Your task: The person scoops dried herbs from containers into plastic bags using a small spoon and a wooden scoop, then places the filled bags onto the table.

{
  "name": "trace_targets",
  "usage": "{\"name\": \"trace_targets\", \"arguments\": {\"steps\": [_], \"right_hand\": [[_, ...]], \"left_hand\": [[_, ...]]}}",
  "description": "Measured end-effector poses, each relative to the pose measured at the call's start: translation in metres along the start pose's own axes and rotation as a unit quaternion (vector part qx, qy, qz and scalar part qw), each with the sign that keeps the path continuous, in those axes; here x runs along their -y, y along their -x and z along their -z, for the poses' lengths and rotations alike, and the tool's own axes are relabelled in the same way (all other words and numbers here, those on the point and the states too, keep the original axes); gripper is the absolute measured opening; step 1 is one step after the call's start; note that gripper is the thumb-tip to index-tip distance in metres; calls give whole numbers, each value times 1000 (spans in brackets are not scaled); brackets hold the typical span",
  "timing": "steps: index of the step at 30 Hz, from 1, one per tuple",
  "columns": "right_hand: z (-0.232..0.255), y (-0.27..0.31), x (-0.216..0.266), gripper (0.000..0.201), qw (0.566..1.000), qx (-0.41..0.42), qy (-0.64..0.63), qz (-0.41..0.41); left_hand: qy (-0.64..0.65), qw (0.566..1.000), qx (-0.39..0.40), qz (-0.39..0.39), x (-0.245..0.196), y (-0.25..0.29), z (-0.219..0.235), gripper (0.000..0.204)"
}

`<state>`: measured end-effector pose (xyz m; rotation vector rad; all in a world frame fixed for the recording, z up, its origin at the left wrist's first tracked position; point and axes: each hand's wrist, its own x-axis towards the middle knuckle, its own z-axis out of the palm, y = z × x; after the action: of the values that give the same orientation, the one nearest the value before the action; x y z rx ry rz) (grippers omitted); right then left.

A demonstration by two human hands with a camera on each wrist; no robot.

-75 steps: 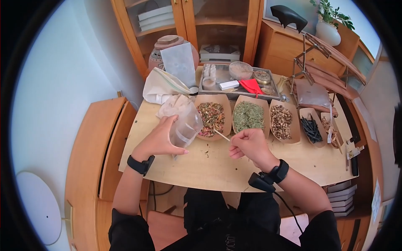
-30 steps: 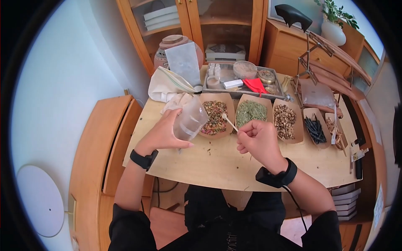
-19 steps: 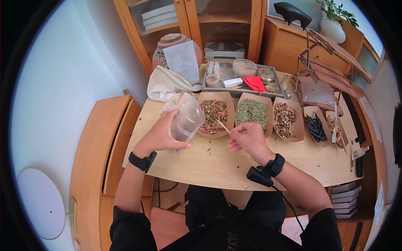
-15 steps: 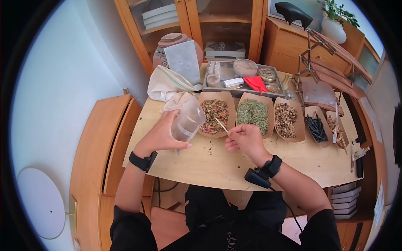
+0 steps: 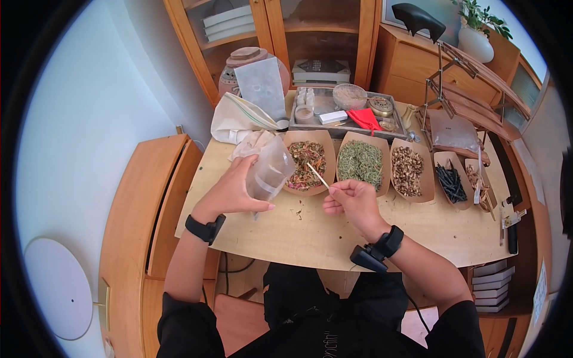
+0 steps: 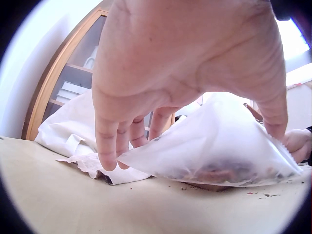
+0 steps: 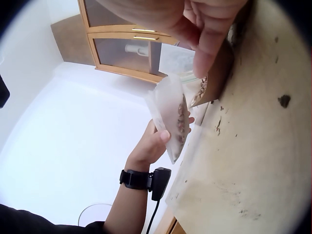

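My left hand [image 5: 230, 190] holds a translucent pouch [image 5: 270, 173] between thumb and fingers, tilted beside the first paper tray. Dark and reddish bits show in the pouch's bottom in the left wrist view. With thumb and fingertips, my right hand [image 5: 357, 203] pinches a small spoon with a slender pale handle [image 5: 319, 176]. The spoon's far end is among the mixed dried flowers and herbs [image 5: 305, 161] in the brown paper tray [image 5: 325, 146], its head hidden there.
More paper trays stand to the right, with green dried herb [image 5: 360, 164], brown chopped pieces [image 5: 407, 172], and dark strips [image 5: 450, 184]. Behind them lies a grey tray [image 5: 334, 129] with jars and a red pouch [image 5: 364, 119]. A cream cloth bag [image 5: 239, 122] sits back left.
About a second ago the spoon's head showed above the mixed herbs with the right hand farther right; now it is down in them. The left hand and pouch stay nearly in place.
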<state>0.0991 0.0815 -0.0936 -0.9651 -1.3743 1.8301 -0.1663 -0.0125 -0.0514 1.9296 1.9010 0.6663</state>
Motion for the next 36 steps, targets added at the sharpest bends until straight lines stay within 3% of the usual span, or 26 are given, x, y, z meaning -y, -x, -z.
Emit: {"name": "trace_targets", "arguments": {"steps": [12,15,17,18,20,24,26,30,36], "right_hand": [[5,22,36,12,997,31,12,68],[-2,26,45,11,989,81,65,103],[-5,28,50,10,963,105,203,141],[-6,29,52,10,963,106,203,142],[-5,31,56,9,962,26,185,199],[5,25,61,10,973,-8,191,131],[6,20,57,10,974,4,216,74],[1,12,46,10,973,18,225,37],[-3,-9,13,11,995,27,99,4]], "left_hand": [[5,1000,-9,-8,1,-4,-4,109],[10,1000,-13,-21,-1,-7,-8,109],[9,999,-14,-28,-5,-8,-8,109],[14,1000,-12,-20,-7,-7,-7,109],[21,1000,-11,-10,-5,-5,-6,109],[27,999,-20,-10,2,-1,-2,109],[25,999,-22,-12,3,0,-2,109],[26,999,-23,-13,4,2,-2,108],[28,1000,-13,-1,4,3,-2,107]]}}
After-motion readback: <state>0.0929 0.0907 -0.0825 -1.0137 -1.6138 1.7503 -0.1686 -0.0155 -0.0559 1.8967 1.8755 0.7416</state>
